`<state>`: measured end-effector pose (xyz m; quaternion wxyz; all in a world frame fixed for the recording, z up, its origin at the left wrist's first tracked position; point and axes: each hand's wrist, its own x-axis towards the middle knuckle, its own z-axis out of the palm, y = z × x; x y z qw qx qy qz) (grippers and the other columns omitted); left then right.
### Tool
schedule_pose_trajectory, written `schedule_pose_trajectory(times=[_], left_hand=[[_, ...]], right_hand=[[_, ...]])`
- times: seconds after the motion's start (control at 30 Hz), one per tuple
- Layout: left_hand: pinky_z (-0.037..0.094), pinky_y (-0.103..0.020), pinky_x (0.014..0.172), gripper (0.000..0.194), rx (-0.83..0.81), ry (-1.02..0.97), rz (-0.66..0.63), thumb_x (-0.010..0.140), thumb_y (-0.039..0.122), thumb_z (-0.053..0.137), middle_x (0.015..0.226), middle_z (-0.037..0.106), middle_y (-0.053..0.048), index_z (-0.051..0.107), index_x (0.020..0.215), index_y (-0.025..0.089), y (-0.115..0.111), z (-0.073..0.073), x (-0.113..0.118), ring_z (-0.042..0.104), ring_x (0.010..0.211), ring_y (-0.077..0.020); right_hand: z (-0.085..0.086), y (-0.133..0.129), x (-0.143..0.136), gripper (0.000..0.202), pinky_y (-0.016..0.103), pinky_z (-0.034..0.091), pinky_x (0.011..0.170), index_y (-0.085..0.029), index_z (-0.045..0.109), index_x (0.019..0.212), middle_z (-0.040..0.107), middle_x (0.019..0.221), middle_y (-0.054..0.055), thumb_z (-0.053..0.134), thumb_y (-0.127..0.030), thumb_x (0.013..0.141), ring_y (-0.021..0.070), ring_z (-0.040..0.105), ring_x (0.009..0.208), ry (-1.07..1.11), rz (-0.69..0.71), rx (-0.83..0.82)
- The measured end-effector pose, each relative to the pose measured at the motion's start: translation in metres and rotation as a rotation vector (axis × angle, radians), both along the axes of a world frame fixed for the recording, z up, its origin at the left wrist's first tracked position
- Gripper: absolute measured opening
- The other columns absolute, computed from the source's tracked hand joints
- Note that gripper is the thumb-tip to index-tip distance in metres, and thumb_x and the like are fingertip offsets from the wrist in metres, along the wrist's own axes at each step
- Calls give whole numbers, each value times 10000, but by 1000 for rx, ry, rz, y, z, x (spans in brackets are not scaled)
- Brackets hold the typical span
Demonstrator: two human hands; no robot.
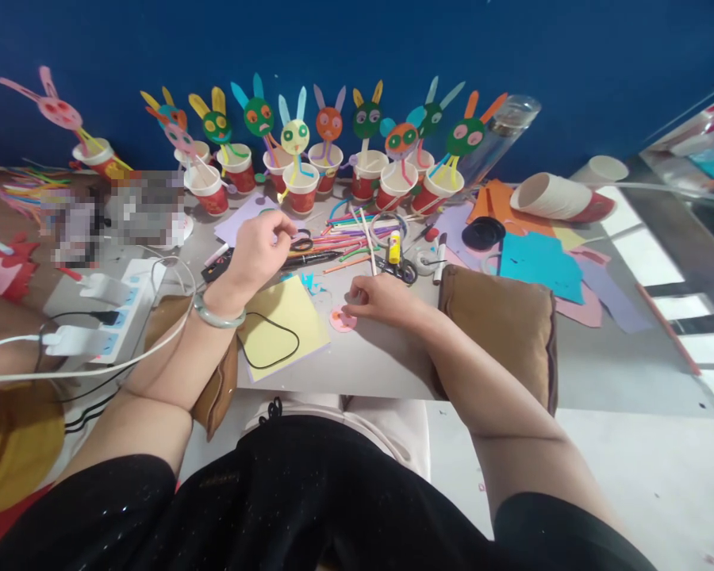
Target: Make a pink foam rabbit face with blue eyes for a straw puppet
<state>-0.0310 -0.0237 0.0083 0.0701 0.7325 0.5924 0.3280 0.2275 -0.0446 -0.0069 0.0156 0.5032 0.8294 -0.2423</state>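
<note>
My right hand (pixel 379 300) is closed in a pinch at the edge of a small pink paper disc (pixel 343 319) lying on the grey table (pixel 386 365). Whatever its fingertips hold, if anything, is too small to make out. My left hand (pixel 265 247) is raised over the table, its fingers curled together; their contents cannot be made out. Below and right of it lies a yellow sheet (pixel 285 321) with a loop of black cord (pixel 267 341) on top. Blue paper scraps (pixel 310 284) sit between the hands. A yellow glue stick (pixel 394 247) stands beyond my right hand.
Several red cups (pixel 301 190) with paper rabbit faces line the blue wall. Pipe cleaners (pixel 357 230) and black scissors (pixel 404 272) lie mid-table. Brown cushions (pixel 500 325) flank the front edge. A power strip (pixel 128 305) with cables is left; blue paper (pixel 541 266) is right.
</note>
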Motion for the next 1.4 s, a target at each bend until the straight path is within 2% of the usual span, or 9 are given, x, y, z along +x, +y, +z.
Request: schedule_pose_trajectory(times=[0.1,0.27,0.43,0.53,0.67,0.77,1.1,1.23,1.4], left_hand=[[512,-294,796,219,85,-6,-171,860,80,511,909,773,-53,704,886,180,-11,-3,12,680,847,-172],[469,-328,749,166,39,409,-786,945,170,545,934,755,-69,709,933,190,-50,-23,55,670,813,-198],[461,-340,724,249,224,602,-981,982,80,482,880,741,-73,706,924,173,-69,-30,73,635,688,-170],[455,-352,705,206,120,577,-776,942,85,520,888,745,-85,706,938,174,-51,-12,57,632,684,-184],[507,-380,814,256,-109,523,-94,922,107,529,1010,766,-147,740,1064,133,-3,14,4,710,891,-254],[530,-426,946,282,-295,547,171,918,118,555,1065,782,-160,773,1098,122,24,16,-35,720,1070,-305],[539,-391,1000,393,-621,616,236,865,212,670,1195,791,-196,792,1233,144,44,2,-47,709,1196,-344],[544,-374,981,367,-600,589,259,838,193,666,1134,799,-183,803,1174,135,43,6,-50,713,1174,-342],[538,-373,930,117,-398,356,228,794,155,676,896,794,-119,790,816,168,38,12,-50,726,1001,-292]], right_hand=[[-5,8,5,200,295,376,671,-210,744,959,793,826,49,699,-399,911,221,697,793,-20,-108,115],[-20,25,13,179,321,353,669,-218,737,1024,795,818,54,657,-331,912,255,710,820,-51,-217,290],[-26,34,18,160,327,342,666,-216,735,986,786,796,59,650,-313,892,261,700,803,-45,-247,306],[-29,35,20,150,324,333,662,-221,738,972,784,795,60,651,-300,879,264,699,810,-43,-261,307],[-31,37,21,178,319,323,664,-223,748,998,796,851,63,628,-286,882,267,702,837,-47,-279,309],[-31,38,21,198,329,327,663,-215,758,1010,799,867,81,617,-273,883,275,698,836,-79,-280,300],[-30,37,18,253,344,377,702,-206,768,1077,818,960,107,601,-292,907,296,715,895,-130,-274,313],[-30,37,17,267,339,401,715,-202,767,1094,819,969,104,600,-286,905,289,721,903,-122,-272,309],[-29,37,18,247,337,422,713,-208,771,1061,813,908,94,617,-273,879,279,719,868,-61,-276,315]])
